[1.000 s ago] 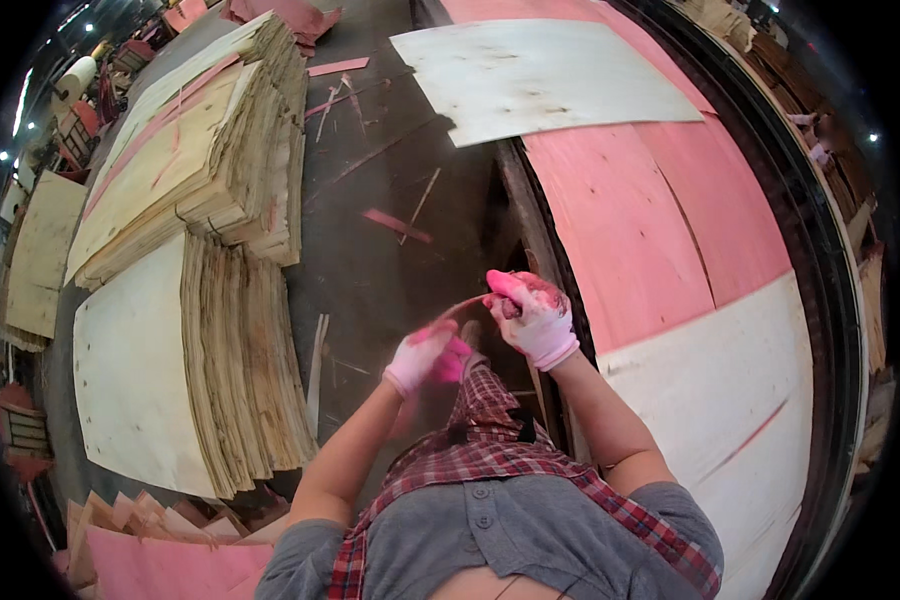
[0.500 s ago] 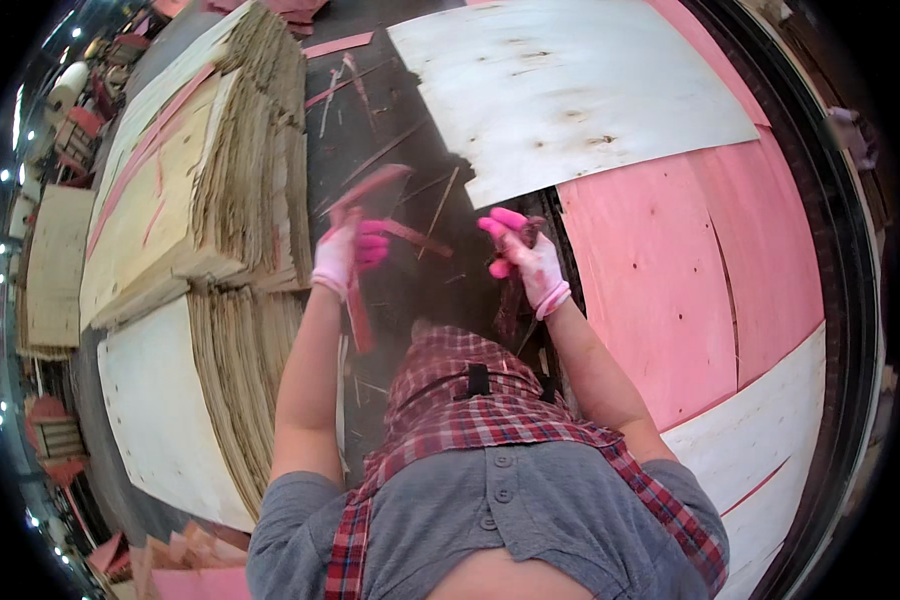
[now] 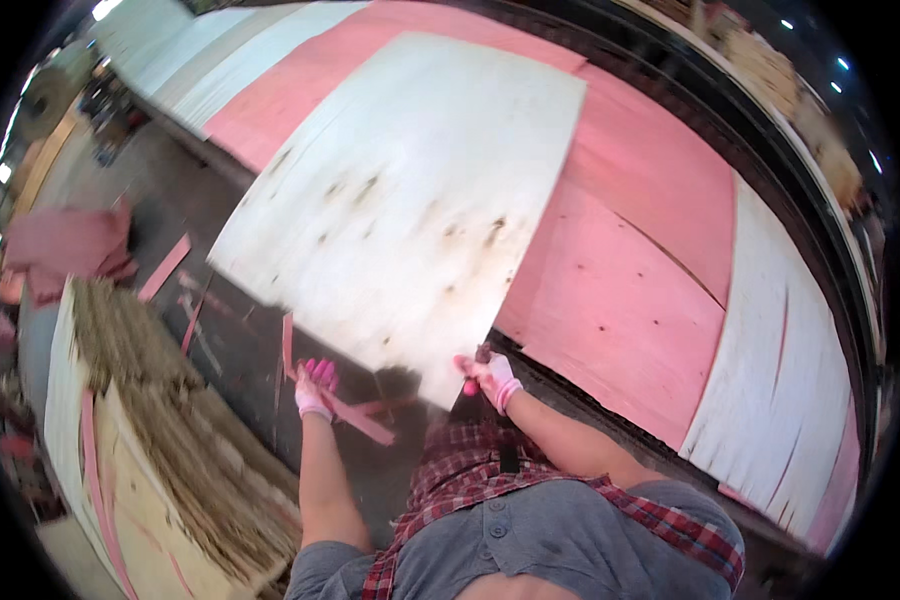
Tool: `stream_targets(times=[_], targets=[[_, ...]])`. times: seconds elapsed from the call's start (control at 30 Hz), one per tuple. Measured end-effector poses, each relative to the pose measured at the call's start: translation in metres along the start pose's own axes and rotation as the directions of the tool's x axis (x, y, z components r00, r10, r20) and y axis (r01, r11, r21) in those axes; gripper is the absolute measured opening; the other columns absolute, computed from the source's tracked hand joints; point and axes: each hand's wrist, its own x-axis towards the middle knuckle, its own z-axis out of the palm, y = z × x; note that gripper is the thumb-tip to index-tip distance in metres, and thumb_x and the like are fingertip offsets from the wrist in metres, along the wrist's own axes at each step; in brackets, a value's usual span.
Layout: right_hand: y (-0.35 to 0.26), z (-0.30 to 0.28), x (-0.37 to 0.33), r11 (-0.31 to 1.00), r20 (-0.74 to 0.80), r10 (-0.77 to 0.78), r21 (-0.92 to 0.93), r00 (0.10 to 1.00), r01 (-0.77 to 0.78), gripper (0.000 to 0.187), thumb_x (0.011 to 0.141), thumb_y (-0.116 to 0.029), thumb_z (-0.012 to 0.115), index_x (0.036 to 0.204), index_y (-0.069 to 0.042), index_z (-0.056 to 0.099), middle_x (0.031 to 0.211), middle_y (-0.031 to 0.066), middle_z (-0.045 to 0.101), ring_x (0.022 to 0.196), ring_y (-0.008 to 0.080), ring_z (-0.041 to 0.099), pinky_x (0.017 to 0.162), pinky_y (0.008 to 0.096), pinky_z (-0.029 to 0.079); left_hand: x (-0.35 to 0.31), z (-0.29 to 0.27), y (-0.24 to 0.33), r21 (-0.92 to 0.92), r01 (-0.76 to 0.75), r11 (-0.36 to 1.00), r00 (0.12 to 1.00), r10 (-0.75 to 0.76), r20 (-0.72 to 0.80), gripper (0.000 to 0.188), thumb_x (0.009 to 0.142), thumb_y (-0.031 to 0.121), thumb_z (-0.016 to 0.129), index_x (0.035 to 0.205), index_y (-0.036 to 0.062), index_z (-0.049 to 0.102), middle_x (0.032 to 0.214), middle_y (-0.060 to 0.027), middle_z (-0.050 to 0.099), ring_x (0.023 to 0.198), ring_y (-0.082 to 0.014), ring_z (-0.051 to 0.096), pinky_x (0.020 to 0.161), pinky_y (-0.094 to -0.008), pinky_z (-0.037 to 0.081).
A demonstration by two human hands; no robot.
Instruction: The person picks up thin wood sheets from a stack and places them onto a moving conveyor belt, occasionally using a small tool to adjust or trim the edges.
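My left hand (image 3: 316, 388), in a white glove with pink fingers, is closed around thin pink veneer strips (image 3: 360, 420) that stick out above and below the fist. My right hand (image 3: 492, 380), gloved alike, is at the near corner of a large white veneer sheet (image 3: 420, 180) with brown knots. Between its thumb and fingers is a dark reddish veneer scrap (image 3: 483, 353), partly hidden. Whether these fingers also touch the white sheet, I cannot tell. That sheet lies over pink veneer sheets (image 3: 620, 290), its ragged near edge overhanging the dark floor.
A tall stack of veneer (image 3: 190, 450) stands at the lower left, with loose pink strips (image 3: 98, 470) on top. More pink strips (image 3: 166, 268) lie on the dark floor. Farther left is a pile of pink sheets (image 3: 70, 250). White sheets (image 3: 770, 370) continue at the right.
My view has turned, so the white sheet sits nearer the middle and the stack lower left. My right hand has come to the sheet's near corner. The left hand still holds strips.
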Motion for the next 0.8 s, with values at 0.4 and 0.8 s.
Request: stream_targets(times=[0.4,0.8], targets=[[-0.116,-0.118,-0.193,0.983,-0.206,-0.128,0.103,0.970,0.151,0.025,0.075,-0.012,0.069,0.088,0.008,0.061,0.071,0.0081,0.061,0.043,0.0084,0.048,0.040,0.0210,0.038,-0.024,0.096,-0.045,0.022,0.311,0.950,0.843,-0.286,0.456,0.054,0.092,0.043,0.034,0.134,0.0088,0.038,0.132,-0.0102,0.046,0.116,-0.0300,0.048,0.097,-0.0452,0.040],[-0.086,-0.272,-0.174,0.955,-0.289,-0.253,0.075,0.923,0.285,0.023,0.075,-0.020,0.074,0.076,-0.002,0.060,0.060,-0.0007,0.051,0.040,0.0060,0.040,0.037,0.0218,0.029,-0.083,0.032,-0.180,-0.103,0.106,0.989,0.983,-0.089,0.159,0.058,0.092,0.050,0.030,0.136,0.0131,0.036,0.141,-0.0051,0.038,0.126,-0.0253,0.039,0.100,-0.0406,0.035]])
